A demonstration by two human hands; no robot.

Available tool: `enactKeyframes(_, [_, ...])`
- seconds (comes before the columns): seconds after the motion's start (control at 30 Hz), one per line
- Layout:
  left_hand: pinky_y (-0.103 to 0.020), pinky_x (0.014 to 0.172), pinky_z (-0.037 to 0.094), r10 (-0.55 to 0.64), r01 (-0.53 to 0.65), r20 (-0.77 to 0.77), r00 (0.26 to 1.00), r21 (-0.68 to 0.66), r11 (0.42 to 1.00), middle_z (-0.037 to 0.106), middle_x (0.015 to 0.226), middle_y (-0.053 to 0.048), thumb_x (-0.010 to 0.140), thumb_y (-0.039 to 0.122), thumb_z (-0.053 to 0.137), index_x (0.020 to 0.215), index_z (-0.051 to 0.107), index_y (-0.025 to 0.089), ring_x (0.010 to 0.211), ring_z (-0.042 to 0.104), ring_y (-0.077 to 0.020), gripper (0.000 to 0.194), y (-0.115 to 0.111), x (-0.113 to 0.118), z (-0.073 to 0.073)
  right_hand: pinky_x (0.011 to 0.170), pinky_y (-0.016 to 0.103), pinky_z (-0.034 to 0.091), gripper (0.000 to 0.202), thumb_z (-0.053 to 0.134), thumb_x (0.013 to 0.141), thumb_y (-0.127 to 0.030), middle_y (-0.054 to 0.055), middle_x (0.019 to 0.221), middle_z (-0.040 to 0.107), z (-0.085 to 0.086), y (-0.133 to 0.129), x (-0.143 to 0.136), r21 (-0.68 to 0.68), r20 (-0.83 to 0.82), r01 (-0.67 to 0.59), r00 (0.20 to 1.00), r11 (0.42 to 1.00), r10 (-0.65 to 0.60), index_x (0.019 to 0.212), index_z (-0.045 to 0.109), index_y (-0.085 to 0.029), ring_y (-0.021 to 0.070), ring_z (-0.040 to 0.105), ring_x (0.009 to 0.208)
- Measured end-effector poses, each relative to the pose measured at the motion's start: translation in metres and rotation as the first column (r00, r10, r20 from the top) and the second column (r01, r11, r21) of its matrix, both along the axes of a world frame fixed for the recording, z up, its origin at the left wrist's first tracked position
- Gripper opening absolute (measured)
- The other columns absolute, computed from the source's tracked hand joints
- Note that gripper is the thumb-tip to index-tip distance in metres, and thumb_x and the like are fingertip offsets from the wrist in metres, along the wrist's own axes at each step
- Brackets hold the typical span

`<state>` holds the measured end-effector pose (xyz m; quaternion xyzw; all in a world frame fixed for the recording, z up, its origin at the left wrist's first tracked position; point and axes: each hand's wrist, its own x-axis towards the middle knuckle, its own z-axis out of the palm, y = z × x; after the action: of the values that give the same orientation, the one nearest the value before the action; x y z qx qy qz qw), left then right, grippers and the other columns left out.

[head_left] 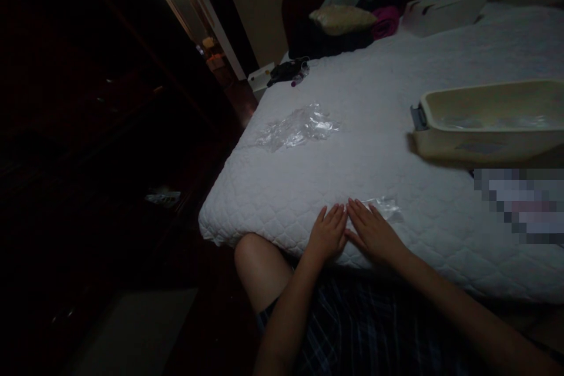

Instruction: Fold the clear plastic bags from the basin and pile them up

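At the near edge of the bed, my left hand (329,232) and my right hand (372,230) lie side by side, palms down, fingers stretched out, the index fingertips close together. Under and just beyond my right hand is a clear plastic bag (388,208), lying flat on the white quilted mattress cover (282,194); part of it is hidden by the fingers. Farther off, to the left, a crumpled heap of clear plastic bags (304,126) rests on the cover. Neither hand grips anything that I can see.
To the right stands a cream plastic bin (489,144) with a grey clip and clear plastic inside. Near the headboard are a white box (445,12), a beige cushion (343,19) and a rolled pink cloth (385,22). Dark cabinets line the left side.
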<state>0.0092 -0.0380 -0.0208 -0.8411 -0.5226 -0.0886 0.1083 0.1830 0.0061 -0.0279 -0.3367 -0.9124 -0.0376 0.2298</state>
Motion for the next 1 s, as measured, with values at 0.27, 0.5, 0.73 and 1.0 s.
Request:
enactKeyframes(0.27, [-0.047,0.114,0.032,-0.024,0.022,0.044,0.999,0.026,0.999,0.046,0.145,-0.01,0.097,0.033,0.034,0.136,0.045,0.012,0.138,0.037,-0.0218,0.045,0.0,0.001,0.001,0.112,0.044,0.029,0.067,0.038,0.093,-0.052,0.014,0.148,0.039,-0.012,0.013,0.025,-0.018,0.061,-0.076,0.995,0.997,0.077,0.149,0.028,-0.017,0.0253,0.035,0.138])
enactKeyframes(0.5, [-0.047,0.113,0.033,-0.013,0.012,0.04,0.999,0.033,0.999,0.046,0.145,-0.009,0.097,0.031,0.034,0.135,0.046,0.014,0.137,0.038,-0.0205,0.043,-0.002,0.002,-0.001,0.112,0.047,0.028,0.069,0.038,0.093,-0.052,0.011,0.15,0.036,-0.012,0.024,0.056,-0.032,0.099,-0.067,0.993,0.997,0.07,0.152,0.019,-0.022,0.0248,0.034,0.138])
enactKeyframes(0.73, [-0.048,0.113,0.033,-0.023,0.021,0.042,0.999,0.041,0.999,0.045,0.145,-0.01,0.098,0.031,0.034,0.135,0.046,0.014,0.137,0.039,-0.021,0.043,-0.003,0.002,-0.001,0.113,0.047,0.027,0.07,0.037,0.093,-0.053,0.011,0.151,0.033,-0.011,0.024,0.058,-0.025,0.127,-0.075,0.989,0.997,0.077,0.152,0.018,-0.021,0.0243,0.033,0.139])
enactKeyframes(1.0, [-0.045,0.114,0.033,0.012,-0.013,0.03,0.999,0.031,0.999,0.046,0.145,-0.011,0.098,0.033,0.033,0.135,0.046,0.012,0.138,0.038,-0.0212,0.045,-0.004,0.001,-0.001,0.115,0.052,0.019,0.072,0.026,0.092,-0.059,0.011,0.15,0.035,-0.015,0.035,0.093,-0.11,0.137,0.176,0.978,0.978,-0.16,0.151,0.023,-0.018,0.0276,0.03,0.14])
